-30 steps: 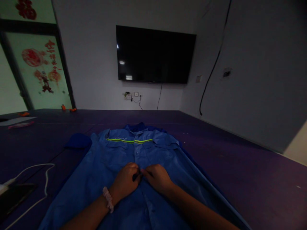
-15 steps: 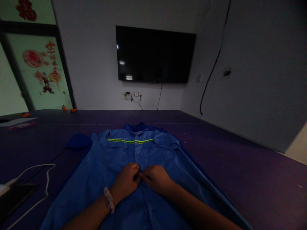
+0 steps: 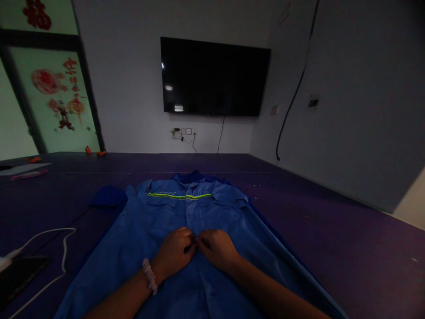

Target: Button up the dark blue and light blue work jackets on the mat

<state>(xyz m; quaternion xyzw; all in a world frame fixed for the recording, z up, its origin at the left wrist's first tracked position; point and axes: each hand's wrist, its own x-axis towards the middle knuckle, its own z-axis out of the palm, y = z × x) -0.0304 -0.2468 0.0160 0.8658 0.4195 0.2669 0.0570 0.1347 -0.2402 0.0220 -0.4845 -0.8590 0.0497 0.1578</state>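
The place reads as a room in a home, likely a living room — though an office lounge cannot be ruled out. A wide, dark television [image 3: 215, 77] hangs on the pale front wall [image 3: 129, 88], above a row of sockets [image 3: 188, 131]. At the left, a greenish glass door [image 3: 53, 141] bears red festive decals [image 3: 45, 81], with a large red Chinese character [image 3: 37, 14] above it. A broad purple surface [image 3: 315, 248] reaches the walls — and a black cable [image 3: 292, 102] dangles down the right one.

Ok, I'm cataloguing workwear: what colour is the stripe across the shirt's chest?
The stripe is bright yellow-green; see the head view.
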